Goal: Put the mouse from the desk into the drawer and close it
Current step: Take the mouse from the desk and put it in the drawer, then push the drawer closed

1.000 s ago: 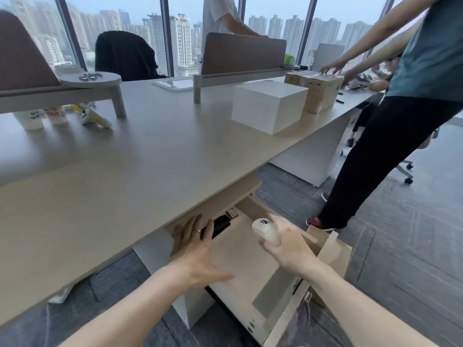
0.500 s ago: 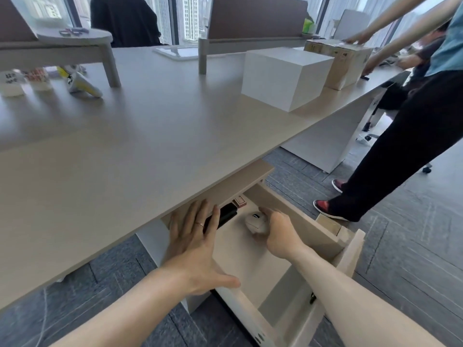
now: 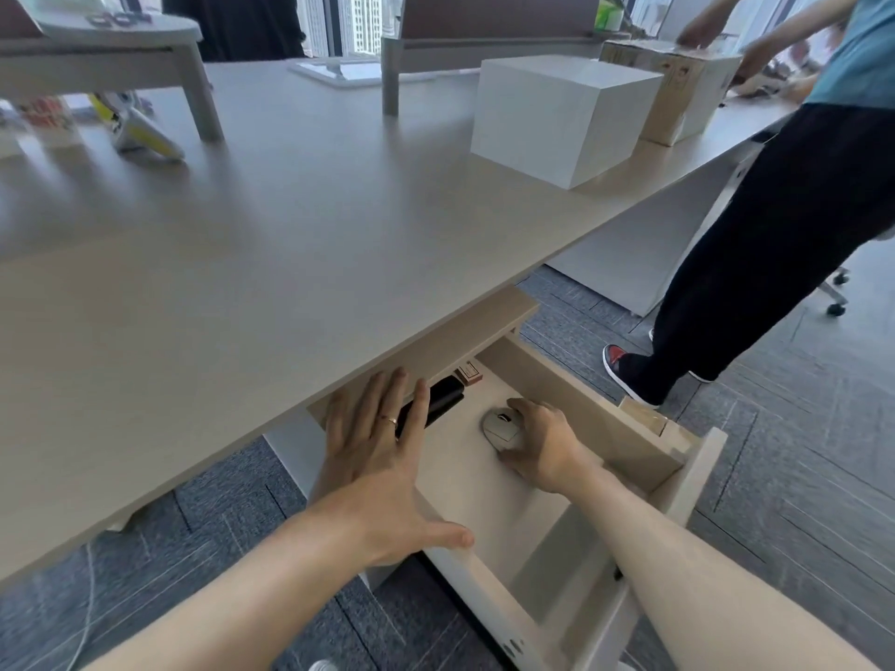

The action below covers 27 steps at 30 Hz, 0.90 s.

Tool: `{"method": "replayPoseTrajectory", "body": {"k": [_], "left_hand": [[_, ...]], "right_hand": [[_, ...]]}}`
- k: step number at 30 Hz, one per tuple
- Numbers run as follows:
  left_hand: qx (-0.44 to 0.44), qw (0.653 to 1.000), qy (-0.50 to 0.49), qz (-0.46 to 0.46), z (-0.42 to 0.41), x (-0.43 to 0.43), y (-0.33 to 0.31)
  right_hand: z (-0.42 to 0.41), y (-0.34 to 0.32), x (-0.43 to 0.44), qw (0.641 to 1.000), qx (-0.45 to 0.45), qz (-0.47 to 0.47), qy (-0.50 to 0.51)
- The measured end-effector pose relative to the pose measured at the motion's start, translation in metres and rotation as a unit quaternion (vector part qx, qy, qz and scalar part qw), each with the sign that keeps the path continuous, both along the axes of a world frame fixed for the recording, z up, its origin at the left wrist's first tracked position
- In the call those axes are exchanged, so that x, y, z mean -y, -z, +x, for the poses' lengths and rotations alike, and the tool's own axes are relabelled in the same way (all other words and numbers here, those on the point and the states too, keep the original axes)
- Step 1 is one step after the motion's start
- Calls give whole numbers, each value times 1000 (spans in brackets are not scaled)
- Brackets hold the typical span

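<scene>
The right hand (image 3: 542, 445) is cupping the mouse (image 3: 503, 428) on the floor of the open drawer (image 3: 600, 409), bare floor lying toward the front panel. The left hand (image 3: 382, 457), fingers spread flat, is resting at the drawer's left edge beside a black object (image 3: 438, 398), under the desk (image 3: 290, 244) lip.

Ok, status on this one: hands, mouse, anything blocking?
Right hand on mouse, down in open drawer. Left hand flat, open. Black item nearby, clear.
</scene>
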<state>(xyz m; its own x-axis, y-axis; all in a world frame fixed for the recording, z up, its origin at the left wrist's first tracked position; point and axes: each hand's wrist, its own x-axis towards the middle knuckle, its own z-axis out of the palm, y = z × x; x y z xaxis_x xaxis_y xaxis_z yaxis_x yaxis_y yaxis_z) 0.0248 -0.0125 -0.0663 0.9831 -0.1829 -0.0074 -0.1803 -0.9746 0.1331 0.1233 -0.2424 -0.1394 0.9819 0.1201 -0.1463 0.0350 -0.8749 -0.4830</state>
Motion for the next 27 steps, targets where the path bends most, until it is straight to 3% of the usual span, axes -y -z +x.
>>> {"method": "replayPoseTrajectory", "body": {"k": [22, 27], "left_hand": [[2, 1000, 2, 5, 0, 0, 1], [-11, 1000, 1, 2, 0, 0, 0]], "right_hand": [[-6, -1, -1, 1000, 3, -7, 4], [-15, -36, 1, 1000, 21, -8, 12]]}}
